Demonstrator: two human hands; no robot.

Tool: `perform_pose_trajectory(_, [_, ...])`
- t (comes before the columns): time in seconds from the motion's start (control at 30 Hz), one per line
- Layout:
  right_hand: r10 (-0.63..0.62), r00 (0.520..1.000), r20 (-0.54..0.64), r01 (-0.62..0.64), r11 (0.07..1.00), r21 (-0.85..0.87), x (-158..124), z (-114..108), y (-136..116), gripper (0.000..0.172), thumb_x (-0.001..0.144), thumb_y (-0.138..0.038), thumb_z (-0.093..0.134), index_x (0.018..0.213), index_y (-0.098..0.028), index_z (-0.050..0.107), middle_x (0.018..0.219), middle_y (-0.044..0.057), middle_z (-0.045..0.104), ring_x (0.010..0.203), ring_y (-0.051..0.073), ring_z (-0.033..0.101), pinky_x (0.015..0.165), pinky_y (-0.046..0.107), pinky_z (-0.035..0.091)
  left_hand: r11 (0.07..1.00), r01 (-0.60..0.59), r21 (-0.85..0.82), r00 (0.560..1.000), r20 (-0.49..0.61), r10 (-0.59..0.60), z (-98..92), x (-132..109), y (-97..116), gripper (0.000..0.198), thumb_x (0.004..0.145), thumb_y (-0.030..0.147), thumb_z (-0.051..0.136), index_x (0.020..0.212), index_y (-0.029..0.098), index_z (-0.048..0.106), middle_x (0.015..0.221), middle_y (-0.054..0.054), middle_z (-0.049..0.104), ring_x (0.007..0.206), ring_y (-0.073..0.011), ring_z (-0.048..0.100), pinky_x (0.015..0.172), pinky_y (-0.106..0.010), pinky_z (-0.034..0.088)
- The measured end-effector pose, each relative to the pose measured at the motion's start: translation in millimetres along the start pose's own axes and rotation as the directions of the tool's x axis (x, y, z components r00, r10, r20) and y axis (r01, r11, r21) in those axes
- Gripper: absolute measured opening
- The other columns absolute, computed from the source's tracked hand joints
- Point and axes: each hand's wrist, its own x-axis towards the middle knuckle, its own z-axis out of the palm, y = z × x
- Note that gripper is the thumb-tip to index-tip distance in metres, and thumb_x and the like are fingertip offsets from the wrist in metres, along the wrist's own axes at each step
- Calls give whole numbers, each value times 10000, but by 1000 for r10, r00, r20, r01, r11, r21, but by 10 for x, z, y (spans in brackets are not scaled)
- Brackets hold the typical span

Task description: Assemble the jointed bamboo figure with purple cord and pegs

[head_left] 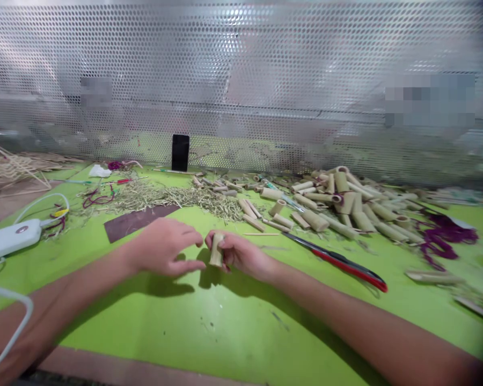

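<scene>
Near the middle of the green tabletop [177, 321], my right hand [239, 253] grips a short, pale bamboo piece [216, 251], held roughly upright between thumb and fingers. My left hand [169, 247] is just to the left of it, thumb and fingers apart, with nothing in its grasp and a small gap to the piece. Behind my left hand lies a dark brown sheet [132, 222], partly covered by that hand. Shredded plant bits [173, 195] are heaped beyond the sheet.
Cut bamboo tubes [346, 201] pile up at the back right. Red-and-black shears [342, 261] lie right of my hands, purple yarn [443, 236] farther right. A white power strip [12, 239] with cables is at left. A dark phone [181, 153] leans on the perforated metal screen [241, 80].
</scene>
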Motion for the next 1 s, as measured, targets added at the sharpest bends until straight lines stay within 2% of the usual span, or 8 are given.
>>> perform_pose_trajectory(0.07, [-9,1000,2,9,1000,-24,-9,17,-16,182,817,-354,624,862,-178,637,675,-4,590,515,110,513,450,246,384,994,-108,31,989,-94,110,78,11,147,426,1025,523,467,956,159,677,786,-48,723,656,-185,638,611,-314,451])
perform_pose_trajectory(0.13, [-11,1000,-4,11,999,-41,-17,32,-29,201,829,-383,648,858,-185,632,675,-10,593,516,109,521,459,245,390,988,-130,86,979,-146,141,116,10,210,409,1056,468,438,896,160,653,753,-40,711,627,-182,628,587,-316,423])
perform_pose_trajectory(0.3, [11,999,-37,-17,986,-165,-24,46,-47,313,857,-489,736,907,-204,617,662,-37,585,517,104,537,492,240,414,975,-177,138,971,-137,196,160,2,182,424,1097,386,352,878,163,639,741,-37,712,580,-172,607,567,-317,411])
perform_pose_trajectory(0.4, [20,999,-41,-27,985,-169,-17,33,-38,357,844,-527,756,902,-207,607,681,-33,601,514,100,536,483,239,418,971,-185,150,967,-150,208,185,5,172,438,1104,332,320,845,168,632,700,-27,693,562,-166,598,562,-316,409])
perform_pose_trajectory(0.53, [15,999,-52,-22,990,-142,-2,1,6,359,858,-540,746,883,-211,606,700,-28,608,515,96,525,472,237,423,972,-179,151,968,-151,201,193,12,189,396,1086,245,334,823,168,620,688,-16,681,546,-156,581,553,-306,410])
perform_pose_trajectory(0.73, [-4,998,-64,-2,995,-98,-14,-22,30,310,891,-508,733,927,-220,623,686,-41,565,525,105,523,468,246,421,983,-110,149,989,-80,123,188,14,197,236,1005,156,421,871,162,615,703,-21,671,550,-157,574,544,-292,409])
perform_pose_trajectory(0.9, [-13,997,-75,3,992,-126,-11,-7,25,325,891,-527,730,941,-222,629,662,-43,560,527,112,521,485,259,426,981,-73,180,993,-77,88,184,20,200,236,1013,215,404,926,162,617,754,-29,684,563,-163,585,532,-303,388])
perform_pose_trajectory(1.0, [-18,995,-99,5,991,-134,3,17,27,347,883,-549,726,932,-222,620,652,-45,556,528,113,517,490,261,422,985,-52,162,991,-117,71,200,24,205,232,987,206,416,873,165,614,719,-30,676,531,-160,559,515,-309,360])
